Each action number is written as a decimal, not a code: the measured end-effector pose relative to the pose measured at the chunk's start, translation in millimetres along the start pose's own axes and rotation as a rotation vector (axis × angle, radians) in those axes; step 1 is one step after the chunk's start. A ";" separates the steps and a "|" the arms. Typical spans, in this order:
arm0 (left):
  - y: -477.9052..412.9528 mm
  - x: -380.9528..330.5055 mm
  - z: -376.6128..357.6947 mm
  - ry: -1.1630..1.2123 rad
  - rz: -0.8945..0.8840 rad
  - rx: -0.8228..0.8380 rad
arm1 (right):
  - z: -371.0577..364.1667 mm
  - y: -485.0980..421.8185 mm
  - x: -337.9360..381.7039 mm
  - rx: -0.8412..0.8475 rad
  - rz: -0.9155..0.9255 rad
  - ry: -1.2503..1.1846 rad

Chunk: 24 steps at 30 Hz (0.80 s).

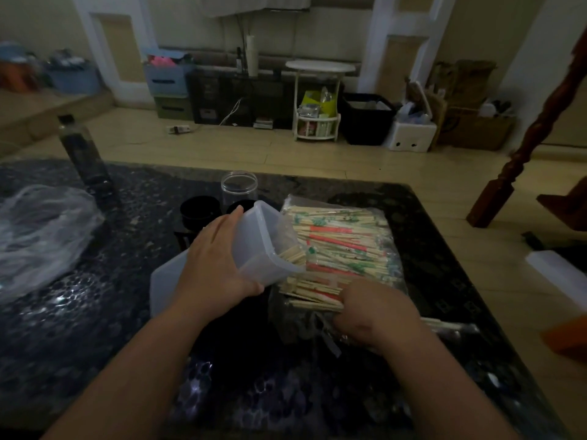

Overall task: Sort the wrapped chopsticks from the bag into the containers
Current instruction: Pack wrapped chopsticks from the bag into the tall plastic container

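Note:
A clear plastic bag [374, 274] full of wrapped chopsticks [343, 239] lies on the dark table, right of centre. My left hand [216, 258] grips a translucent rectangular container [257, 242], tipped on its side with its mouth toward the bag; several chopstick ends show inside it. My right hand [374, 312] sits at the near end of the bag, fingers curled round a bundle of chopsticks [311, 293]. A clear round jar [239, 188] stands upright behind the container.
Two black round lids [200, 211] lie near the jar. A flat translucent lid [165, 281] lies under my left wrist. A crumpled plastic bag [41, 236] is at the left, a dark bottle [82, 154] behind it. The table's right edge [444, 249] runs close to the chopstick bag.

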State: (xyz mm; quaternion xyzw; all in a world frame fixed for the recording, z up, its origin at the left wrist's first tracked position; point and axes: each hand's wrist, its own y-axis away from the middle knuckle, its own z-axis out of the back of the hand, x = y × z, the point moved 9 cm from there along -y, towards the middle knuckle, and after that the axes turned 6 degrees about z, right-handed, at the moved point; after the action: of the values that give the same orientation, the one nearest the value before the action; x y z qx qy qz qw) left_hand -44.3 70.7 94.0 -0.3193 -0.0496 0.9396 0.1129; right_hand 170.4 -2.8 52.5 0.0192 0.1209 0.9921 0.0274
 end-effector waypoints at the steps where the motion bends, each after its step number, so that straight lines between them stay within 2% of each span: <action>1: 0.1 0.4 0.4 0.004 0.002 -0.003 | 10.4 4.2 -0.5 -0.024 -0.004 0.019; 4: -0.1 -0.1 0.7 0.003 -0.005 -0.008 | 48.3 15.8 -1.5 -0.193 -0.001 0.030; 8: -0.6 -2.3 -2.4 -0.029 -0.012 -0.003 | 84.8 31.0 -3.3 -0.574 0.008 -0.091; 11: 0.2 -3.9 -4.9 -0.043 -0.019 -0.001 | 88.2 33.4 0.2 -0.817 0.158 -0.166; 13: 0.6 -4.6 -5.8 -0.047 -0.026 0.000 | 84.9 33.3 1.2 -0.881 0.165 -0.087; 15: 0.3 -4.6 -6.0 -0.058 -0.032 -0.004 | 80.9 32.2 -6.8 -0.894 0.088 -0.099; 17: -0.4 -3.1 -6.1 -0.055 -0.030 -0.008 | 82.1 37.5 -14.4 -0.975 0.023 -0.168; 24: -1.2 -1.3 -6.5 -0.054 -0.034 -0.009 | 88.1 50.3 -32.1 -1.244 -0.012 -0.546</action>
State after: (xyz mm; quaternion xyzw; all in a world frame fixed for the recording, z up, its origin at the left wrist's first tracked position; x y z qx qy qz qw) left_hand -39.1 71.6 89.8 -0.2933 -0.0623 0.9456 0.1261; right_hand 203.8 -32.5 149.0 0.2489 -0.4832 0.8366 0.0683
